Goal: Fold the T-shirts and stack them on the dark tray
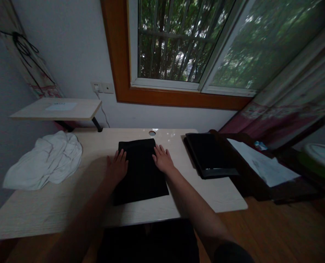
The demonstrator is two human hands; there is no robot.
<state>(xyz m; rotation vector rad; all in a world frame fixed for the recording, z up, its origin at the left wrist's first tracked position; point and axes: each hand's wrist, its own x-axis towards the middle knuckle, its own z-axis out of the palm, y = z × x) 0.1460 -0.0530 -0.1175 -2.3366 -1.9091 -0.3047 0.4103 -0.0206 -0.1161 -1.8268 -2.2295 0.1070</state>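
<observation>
A flat black rectangle, which looks like folded cloth, lies on the pale wooden desk in front of me. Spread fingers of my left hand rest on its left edge. On the opposite side, my right hand lies flat with its fingertips at the upper right edge. Both hands are open and grip nothing. Farther right, a stack of black flat items sits at the desk's right edge, its exact kind too dark to make out.
A crumpled white cloth lies at the left, below a raised shelf with a paper label. Beyond the desk's right side stands dark furniture holding white paper. A window and a wall socket are behind.
</observation>
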